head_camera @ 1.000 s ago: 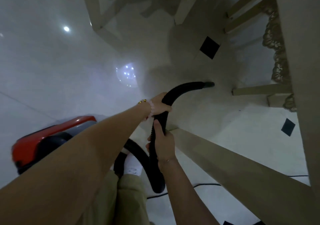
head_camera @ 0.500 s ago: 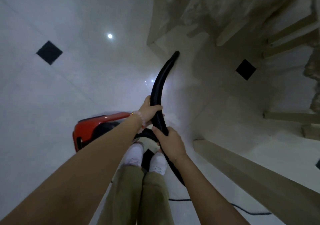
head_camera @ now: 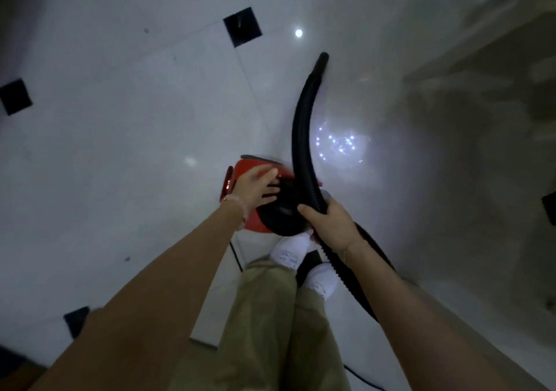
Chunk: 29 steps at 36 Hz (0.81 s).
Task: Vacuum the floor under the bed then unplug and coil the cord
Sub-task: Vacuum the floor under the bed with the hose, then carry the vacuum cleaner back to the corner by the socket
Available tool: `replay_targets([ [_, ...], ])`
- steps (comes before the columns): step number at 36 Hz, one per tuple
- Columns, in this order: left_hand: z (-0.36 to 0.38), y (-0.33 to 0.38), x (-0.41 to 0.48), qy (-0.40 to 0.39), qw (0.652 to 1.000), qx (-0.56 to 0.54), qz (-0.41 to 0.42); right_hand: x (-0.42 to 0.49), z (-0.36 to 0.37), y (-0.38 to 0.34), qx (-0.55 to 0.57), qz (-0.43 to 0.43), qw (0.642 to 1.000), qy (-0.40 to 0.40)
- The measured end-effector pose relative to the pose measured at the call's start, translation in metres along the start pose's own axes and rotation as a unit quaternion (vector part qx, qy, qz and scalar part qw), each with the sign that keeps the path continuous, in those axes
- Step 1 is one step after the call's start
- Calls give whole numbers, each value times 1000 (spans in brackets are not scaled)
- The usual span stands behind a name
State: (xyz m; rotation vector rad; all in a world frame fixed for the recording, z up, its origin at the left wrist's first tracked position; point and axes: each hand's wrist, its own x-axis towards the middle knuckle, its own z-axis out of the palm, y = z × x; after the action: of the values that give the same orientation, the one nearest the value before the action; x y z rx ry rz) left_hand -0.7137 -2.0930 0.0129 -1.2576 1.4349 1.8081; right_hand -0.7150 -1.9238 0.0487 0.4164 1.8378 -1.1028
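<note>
A red and black canister vacuum (head_camera: 255, 223) sits on the white tiled floor just ahead of my feet. Its black ribbed hose (head_camera: 302, 125) curves up and away, and the nozzle tip (head_camera: 322, 59) rests on the floor far ahead. My right hand (head_camera: 329, 225) is closed around the hose close to the canister. My left hand (head_camera: 257, 187) is off the hose, fingers spread, hovering over the top of the red body. A thin black cord (head_camera: 236, 255) trails on the floor behind the vacuum.
White glossy tiles with small black diamond insets (head_camera: 242, 26) fill the left and centre. The pale bed frame (head_camera: 469, 68) and its shadow take up the right side. My white-socked feet (head_camera: 290, 250) stand right behind the vacuum.
My left hand has let go of the hose and moved left onto the vacuum body. The nozzle has come out from under the bed onto bare floor, and my view has swung left.
</note>
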Motion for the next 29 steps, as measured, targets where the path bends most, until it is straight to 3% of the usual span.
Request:
replay_targets([
  [2,-36,-16,6,111,993,13,36,9,9,-9,5,-12,1000,27],
  [4,-67,-36,7,153,976,138,68,16,15,-16,10,-22,999,24],
  [8,-98,-73,11,73,946,303,86,28,30,-20,-24,-32,999,-10],
  [13,-91,-97,38,6,926,355,128,36,35,-9,-54,-51,997,-2],
  [20,-59,-105,65,-14,896,431,104,27,21,4,-71,-26,997,20],
  [25,-72,-96,65,-54,854,510,82,18,13,8,-85,-16,996,36],
  [29,-78,-82,63,-76,842,531,62,11,9,7,-75,-9,996,40],
])
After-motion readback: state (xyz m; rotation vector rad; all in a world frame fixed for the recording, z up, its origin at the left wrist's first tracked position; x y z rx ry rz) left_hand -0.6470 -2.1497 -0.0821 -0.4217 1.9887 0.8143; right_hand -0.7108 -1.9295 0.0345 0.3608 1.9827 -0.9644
